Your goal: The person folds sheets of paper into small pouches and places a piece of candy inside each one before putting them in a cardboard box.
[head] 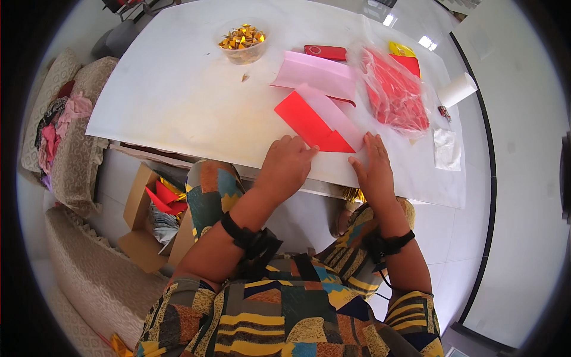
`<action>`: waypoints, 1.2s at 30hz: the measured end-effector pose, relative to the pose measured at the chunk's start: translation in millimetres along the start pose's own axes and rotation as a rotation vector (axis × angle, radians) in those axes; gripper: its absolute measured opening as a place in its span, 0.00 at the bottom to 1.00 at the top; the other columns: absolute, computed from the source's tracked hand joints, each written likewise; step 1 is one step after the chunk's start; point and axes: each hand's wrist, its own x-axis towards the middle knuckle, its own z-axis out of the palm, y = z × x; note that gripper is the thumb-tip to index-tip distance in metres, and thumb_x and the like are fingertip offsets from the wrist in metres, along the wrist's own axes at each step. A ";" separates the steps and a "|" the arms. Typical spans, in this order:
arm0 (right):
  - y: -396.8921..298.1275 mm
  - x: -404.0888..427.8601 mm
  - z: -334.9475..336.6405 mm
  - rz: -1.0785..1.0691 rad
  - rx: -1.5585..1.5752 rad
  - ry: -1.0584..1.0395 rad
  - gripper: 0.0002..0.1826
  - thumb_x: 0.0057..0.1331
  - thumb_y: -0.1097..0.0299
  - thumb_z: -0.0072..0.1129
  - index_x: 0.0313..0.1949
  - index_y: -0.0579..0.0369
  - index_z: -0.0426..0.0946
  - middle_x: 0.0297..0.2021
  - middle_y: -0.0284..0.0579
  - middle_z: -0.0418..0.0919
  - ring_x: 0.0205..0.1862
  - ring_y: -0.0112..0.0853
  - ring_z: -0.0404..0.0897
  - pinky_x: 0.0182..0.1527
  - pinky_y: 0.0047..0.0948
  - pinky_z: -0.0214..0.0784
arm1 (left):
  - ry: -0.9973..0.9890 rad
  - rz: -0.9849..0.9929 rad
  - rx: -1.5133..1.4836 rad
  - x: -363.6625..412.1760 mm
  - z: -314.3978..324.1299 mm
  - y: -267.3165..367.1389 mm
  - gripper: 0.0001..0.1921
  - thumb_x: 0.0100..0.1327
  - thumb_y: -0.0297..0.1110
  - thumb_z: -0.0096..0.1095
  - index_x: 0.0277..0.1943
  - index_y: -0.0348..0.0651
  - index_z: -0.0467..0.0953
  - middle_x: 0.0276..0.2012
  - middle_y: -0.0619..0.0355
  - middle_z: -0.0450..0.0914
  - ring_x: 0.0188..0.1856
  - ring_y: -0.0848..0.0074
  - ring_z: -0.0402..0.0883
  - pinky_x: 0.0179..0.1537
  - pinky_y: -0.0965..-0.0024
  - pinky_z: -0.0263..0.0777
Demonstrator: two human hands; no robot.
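A sheet of paper [308, 119], red on one face and pale pink on the other, lies partly folded on the white table. My left hand [287, 164] is at its near left edge with fingers curled and thumb tip against the red part; whether it pinches the paper cannot be told. At the sheet's right end rests my right hand [376, 167], its fingers straight and the thumb held apart. Just behind lies another pink sheet [316, 73], curved up from the table, its red underside showing along the near edge.
A clear plastic tub [243, 54] of folded gold foil pieces stands farther back. To the right are red sheets in a plastic bag [395, 93], a red phone-like case [325, 52], a white roll [457, 89] and a tissue [447, 149]. An opened cardboard box [139, 196] sits beside my left leg.
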 end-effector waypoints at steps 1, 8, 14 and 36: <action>-0.4 2.7 4.0 0.000 -0.007 0.063 0.36 0.68 0.61 0.70 0.69 0.66 0.69 0.72 0.60 0.70 0.79 0.56 0.59 0.79 0.48 0.53 | 0.003 -0.003 0.005 0.5 0.2 0.2 0.15 0.61 0.23 0.67 0.51 0.42 0.87 0.35 0.57 0.75 0.41 0.63 0.76 0.43 0.58 0.71; -12.5 11.8 9.2 0.040 0.187 0.206 0.26 0.60 0.69 0.75 0.56 0.61 0.78 0.61 0.56 0.80 0.71 0.54 0.70 0.72 0.46 0.63 | 0.034 -0.046 -0.051 0.2 0.0 2.4 0.13 0.62 0.24 0.69 0.49 0.43 0.87 0.34 0.57 0.76 0.41 0.62 0.77 0.44 0.57 0.71; -20.5 12.7 8.0 0.032 0.197 0.279 0.18 0.56 0.73 0.76 0.46 0.60 0.81 0.45 0.51 0.84 0.52 0.49 0.79 0.58 0.44 0.71 | 0.044 -0.046 -0.070 1.2 1.3 1.1 0.11 0.62 0.25 0.68 0.48 0.43 0.86 0.35 0.56 0.76 0.42 0.61 0.77 0.44 0.56 0.71; -14.4 15.2 7.1 0.237 0.701 0.122 0.06 0.73 0.75 0.64 0.46 0.63 0.78 0.31 0.45 0.86 0.31 0.29 0.86 0.38 0.26 0.76 | 0.388 -0.249 -0.225 9.2 -6.9 -5.3 0.36 0.55 0.30 0.83 0.66 0.41 0.74 0.66 0.45 0.69 0.70 0.51 0.66 0.71 0.54 0.64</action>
